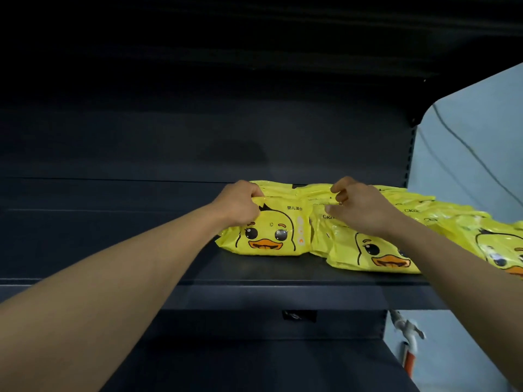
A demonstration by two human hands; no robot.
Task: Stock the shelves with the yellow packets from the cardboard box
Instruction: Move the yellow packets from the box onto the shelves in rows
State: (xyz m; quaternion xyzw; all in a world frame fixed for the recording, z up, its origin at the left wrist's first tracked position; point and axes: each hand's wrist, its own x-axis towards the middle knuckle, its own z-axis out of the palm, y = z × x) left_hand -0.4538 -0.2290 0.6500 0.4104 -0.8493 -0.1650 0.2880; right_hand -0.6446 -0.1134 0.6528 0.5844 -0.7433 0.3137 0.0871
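A yellow packet [268, 236] with a duck face lies on the dark shelf [254, 271], leftmost in a row. My left hand [240, 206] pinches its top left corner. My right hand [359, 207] pinches the top right edge, over the neighbouring packet [368, 250]. Several more yellow packets [452, 222] lie overlapping to the right, reaching the frame's edge. The cardboard box is out of view.
The shelf's left half [99, 227] is bare dark metal. A lower shelf [254, 363] sits below. Another shelf overhangs above. To the right is a pale blue wall [467, 137] with a cable, and a tap [407, 332] lower down.
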